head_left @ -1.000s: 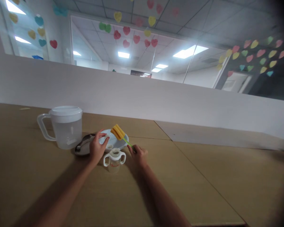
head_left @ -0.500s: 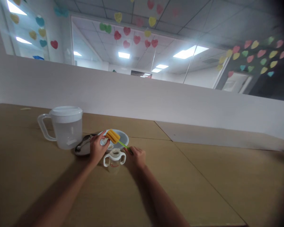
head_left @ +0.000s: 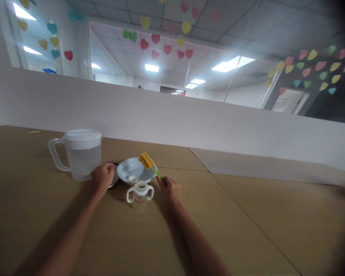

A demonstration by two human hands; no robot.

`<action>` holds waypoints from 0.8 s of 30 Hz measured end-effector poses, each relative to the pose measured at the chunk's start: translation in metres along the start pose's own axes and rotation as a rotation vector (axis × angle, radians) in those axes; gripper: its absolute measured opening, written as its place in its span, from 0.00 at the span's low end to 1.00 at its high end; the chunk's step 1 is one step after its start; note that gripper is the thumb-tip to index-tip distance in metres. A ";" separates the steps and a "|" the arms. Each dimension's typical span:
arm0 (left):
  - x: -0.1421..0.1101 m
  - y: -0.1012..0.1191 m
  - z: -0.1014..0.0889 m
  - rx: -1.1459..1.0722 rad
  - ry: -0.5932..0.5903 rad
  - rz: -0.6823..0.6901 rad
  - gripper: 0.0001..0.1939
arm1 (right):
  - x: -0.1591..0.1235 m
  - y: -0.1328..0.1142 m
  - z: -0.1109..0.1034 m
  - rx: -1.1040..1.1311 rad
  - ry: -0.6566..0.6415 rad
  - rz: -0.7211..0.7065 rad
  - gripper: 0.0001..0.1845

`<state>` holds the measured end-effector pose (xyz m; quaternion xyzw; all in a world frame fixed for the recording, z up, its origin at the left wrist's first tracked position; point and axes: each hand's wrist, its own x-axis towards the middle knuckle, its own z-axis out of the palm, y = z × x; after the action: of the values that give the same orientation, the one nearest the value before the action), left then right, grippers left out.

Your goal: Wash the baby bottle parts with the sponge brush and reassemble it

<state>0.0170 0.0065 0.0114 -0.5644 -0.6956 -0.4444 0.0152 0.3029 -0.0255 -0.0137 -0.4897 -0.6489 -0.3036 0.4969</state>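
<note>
In my right hand (head_left: 170, 188) is the thin green handle of a bottle brush (head_left: 146, 160). Its yellow sponge head points up and left, above the far right rim of a white bowl (head_left: 120, 177). A small white ring-like piece (head_left: 133, 178) lies inside the bowl. My left hand (head_left: 102, 176) is over the round grey dish (head_left: 114, 179) between the jug and the bowl, fingers curled closed; what they hold, if anything, is hidden. Between my hands, in front of the bowl, an uncapped clear baby bottle (head_left: 140, 196) with two white handles stands upright.
A lidded clear plastic jug (head_left: 83, 161) holding water stands behind my left hand, its handle to the left. The wooden table (head_left: 247, 230) has panel seams. Behind it rises a white wall (head_left: 161, 119) below windows with heart-shaped paper notes.
My left hand has moved left and away from the brush's sponge, to the grey dish, and its fingers have curled in. The brush has risen slightly to the right in my right hand.
</note>
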 end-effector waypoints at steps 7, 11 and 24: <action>-0.001 -0.004 0.002 0.205 -0.169 -0.124 0.16 | 0.001 0.001 -0.003 -0.003 -0.048 0.066 0.30; -0.001 -0.005 0.001 0.199 -0.173 -0.162 0.16 | 0.001 0.000 -0.004 0.007 -0.047 0.072 0.30; -0.031 0.040 0.007 0.012 -0.268 0.636 0.19 | 0.000 0.000 -0.002 -0.020 -0.037 0.045 0.31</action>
<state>0.0637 -0.0143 0.0148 -0.8061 -0.4835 -0.3352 0.0648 0.3036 -0.0272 -0.0128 -0.5146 -0.6437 -0.2901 0.4866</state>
